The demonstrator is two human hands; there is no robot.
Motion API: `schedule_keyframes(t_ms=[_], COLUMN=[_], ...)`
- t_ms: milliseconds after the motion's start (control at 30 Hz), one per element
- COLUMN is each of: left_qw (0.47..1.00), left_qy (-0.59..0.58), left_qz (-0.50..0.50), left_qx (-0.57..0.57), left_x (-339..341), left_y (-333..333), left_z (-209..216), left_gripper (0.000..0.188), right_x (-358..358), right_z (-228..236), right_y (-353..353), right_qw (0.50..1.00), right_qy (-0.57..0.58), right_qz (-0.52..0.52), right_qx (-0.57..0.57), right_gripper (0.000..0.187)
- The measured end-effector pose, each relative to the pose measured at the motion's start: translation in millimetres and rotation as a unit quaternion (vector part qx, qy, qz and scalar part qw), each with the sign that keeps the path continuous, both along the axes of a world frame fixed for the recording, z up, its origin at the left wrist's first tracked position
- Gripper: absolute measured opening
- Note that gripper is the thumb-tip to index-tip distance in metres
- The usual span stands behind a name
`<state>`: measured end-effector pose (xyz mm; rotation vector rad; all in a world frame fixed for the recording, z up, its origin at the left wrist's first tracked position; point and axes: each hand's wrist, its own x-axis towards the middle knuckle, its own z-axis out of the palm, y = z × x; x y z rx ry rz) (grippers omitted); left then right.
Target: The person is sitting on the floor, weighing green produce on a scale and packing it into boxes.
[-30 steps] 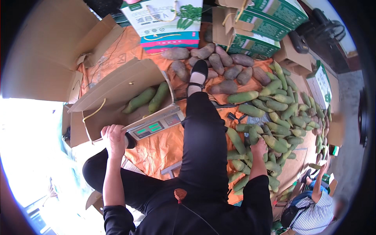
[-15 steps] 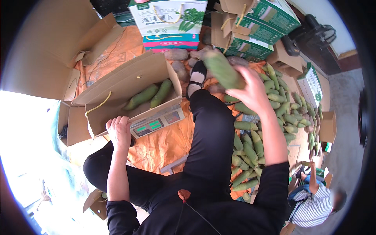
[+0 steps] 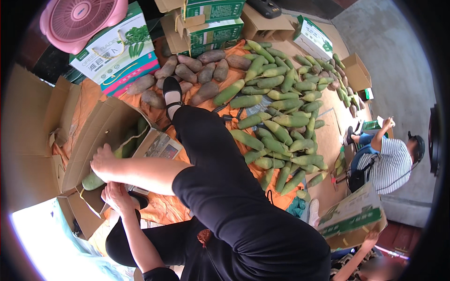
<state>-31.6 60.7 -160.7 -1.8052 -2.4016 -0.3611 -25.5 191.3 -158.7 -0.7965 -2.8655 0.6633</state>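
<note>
- Currently, I am extending the bare right hand (image 3: 105,165) over the open brown cardboard box (image 3: 86,140); its fingers are wrapping over a smooth, elongated green radish (image 3: 92,181), with the grip's underside hidden.
- That radish is angling across the box's near end, one tip protruding beyond the hand.
- I am positioning the bare left hand (image 3: 118,196) just below, half curled; whether it is gripping cardboard, I cannot tell.
- Rightward, a heap of green radishes (image 3: 288,122) is lying partly on a crumpled orange sheet (image 3: 161,211).
</note>
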Motion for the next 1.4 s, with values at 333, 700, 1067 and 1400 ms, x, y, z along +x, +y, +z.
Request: schedule_keyframes(t_ms=[333, 700, 1067, 1400], left_qw=[0.999, 0.999, 0.999, 0.999], left_qy=[0.024, 0.014, 0.033, 0.036], left_qz=[0.022, 0.032, 0.026, 0.026], left_qx=[-0.027, -0.007, -0.007, -0.003], left_x=[1, -4, -7, -9], left_y=[6, 0, -2, -2], left_z=[-2, -2, -10, -9], left_gripper=[0.018, 0.018, 0.019, 0.017], right_x=[108, 330, 430, 435], right_z=[141, -5, -206, -191], right_y=[50, 88, -81, -77], right_qw=[0.988, 0.854, 0.862, 0.879], right_qy=[0.112, 0.319, -0.109, -0.102], right_qz=[0.073, -0.354, -0.376, -0.403], right_qx=[-0.073, -0.208, -0.322, -0.236], right_gripper=[0.031, 0.026, 0.025, 0.022])
